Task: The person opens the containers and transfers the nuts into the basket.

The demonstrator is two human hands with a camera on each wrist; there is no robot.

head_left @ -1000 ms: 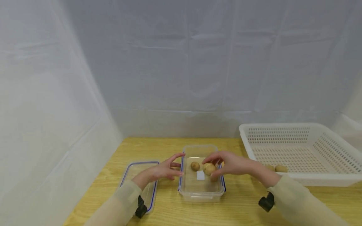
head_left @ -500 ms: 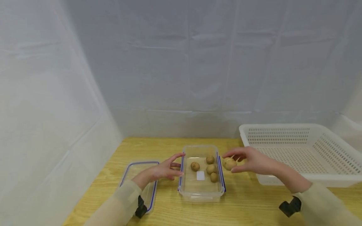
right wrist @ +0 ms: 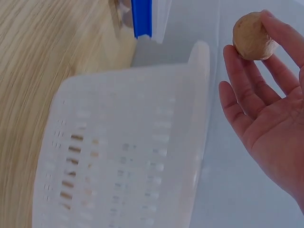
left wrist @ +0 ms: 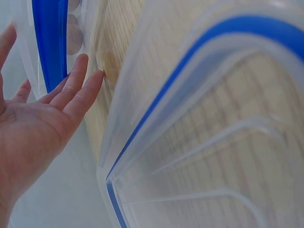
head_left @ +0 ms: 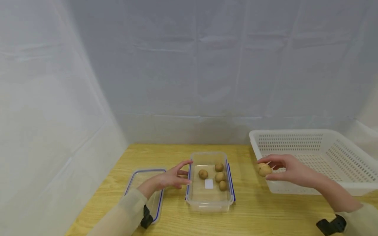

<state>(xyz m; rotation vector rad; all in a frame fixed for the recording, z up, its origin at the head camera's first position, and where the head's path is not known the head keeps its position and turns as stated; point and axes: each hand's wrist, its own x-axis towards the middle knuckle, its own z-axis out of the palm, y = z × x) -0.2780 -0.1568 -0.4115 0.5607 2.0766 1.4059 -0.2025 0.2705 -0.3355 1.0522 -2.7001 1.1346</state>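
In the head view, my right hand (head_left: 290, 170) pinches a potato (head_left: 264, 170) between thumb and fingertips, at the left rim of a white perforated basket (head_left: 298, 187). The right wrist view has this round, tan potato (right wrist: 251, 37) above the level of the basket wall (right wrist: 128, 85). My left hand (head_left: 171, 178) lies with spread, relaxed fingers along the left side of a clear plastic box (head_left: 209, 203), fingertips right at its rim. Inside the box are several small potatoes (head_left: 220, 177) and a white square (head_left: 209, 184). The left wrist view shows my fingers beside the box's blue clip (left wrist: 51, 42).
A clear lid with a blue seal (head_left: 160, 200) lies on the wooden table (head_left: 177, 223), partly under my left forearm. White sheeting (head_left: 189, 82) hangs behind the table and at the left. My right hand hides part of the basket's inside.
My right hand has moved right from over the box to the basket's left rim, carrying the potato. This uncovers the potatoes on the box's right side. My left hand stays where it was.
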